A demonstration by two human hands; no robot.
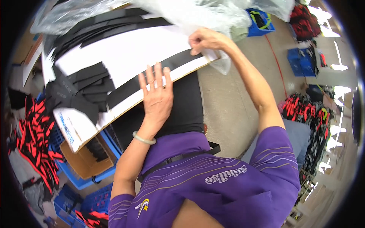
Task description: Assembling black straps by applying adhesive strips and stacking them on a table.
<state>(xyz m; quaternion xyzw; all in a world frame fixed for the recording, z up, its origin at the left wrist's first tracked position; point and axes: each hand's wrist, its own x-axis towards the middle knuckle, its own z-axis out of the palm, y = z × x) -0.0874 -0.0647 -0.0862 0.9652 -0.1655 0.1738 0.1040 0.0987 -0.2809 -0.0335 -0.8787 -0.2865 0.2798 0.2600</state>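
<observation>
I locate the black strip (178, 61) along the near edge of the white surface (125, 49), running obliquely from lower left to upper right, parallel to that edge. A narrow white margin separates the strip from the edge. The left hand (157, 100) is placed palm down across the strip's middle portion, its fingers extended and slightly spread, tips resting on the strip; a pale bracelet (143, 139) encircles the wrist. The right hand (207, 39) is positioned at the strip's right end with its fingers curled; I cannot tell from my view whether they pinch the end or only press it. Beside the strip's left end, flat black pieces (89, 83) lie in an overlapping pile. Along the far side of the surface, further long black strips (102, 27) are layered, partly beneath clear plastic sheeting (205, 15). Below the surface's lower left corner, I note an open cardboard box (81, 165) set in a blue crate (81, 184); to its left is a heap of black-and-red pieces (34, 140). On the floor (224, 98) to the right, a red line (276, 64) passes near two further blue crates (300, 60).
</observation>
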